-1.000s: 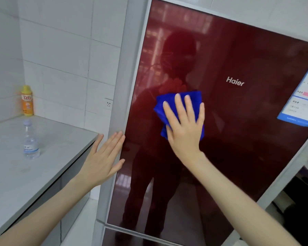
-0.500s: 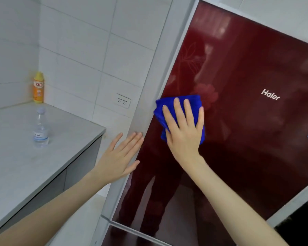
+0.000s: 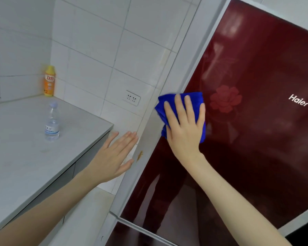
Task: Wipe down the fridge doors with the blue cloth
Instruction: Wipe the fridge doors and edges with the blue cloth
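Right hand (image 3: 183, 126) presses the blue cloth (image 3: 196, 97) flat on the upper fridge door (image 3: 256, 139), at its left edge. Fingers are straight and slightly spread, not curled round it. Left hand (image 3: 114, 157) is flat with fingers together beside the grey side panel (image 3: 149, 139); contact unclear.

Risk: the cloth is pressed, not gripped, so it may slide past the edge and drop.

Count: one cloth; two doors, the lower door (image 3: 132, 235) barely showing; on the bench (image 3: 16, 157), one clear bottle (image 3: 52, 121) and one yellow bottle (image 3: 49, 80).

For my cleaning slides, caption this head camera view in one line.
On the red fridge door, the right hand presses the blue cloth near its left edge, left hand open alongside.
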